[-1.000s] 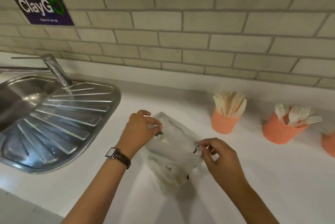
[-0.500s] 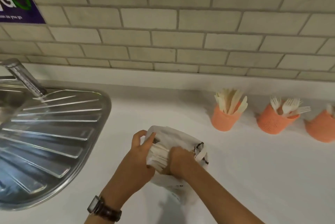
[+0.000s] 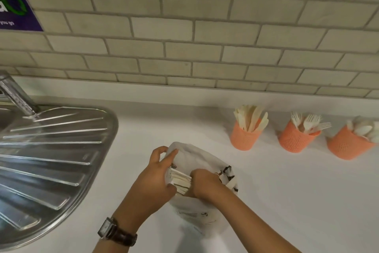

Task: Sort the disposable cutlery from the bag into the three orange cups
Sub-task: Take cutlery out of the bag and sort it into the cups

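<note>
Disposable cream cutlery sits bunched inside the translucent white plastic bag on the white table. Our right hand has its fingers clamped round that bundle, and our left hand pinches the bag's rim. We judge a handful is being drawn out. Next it needs lifting clear and sorting among the orange mesh knife cup, fork cup and spoon cup, well apart rightward.
</note>
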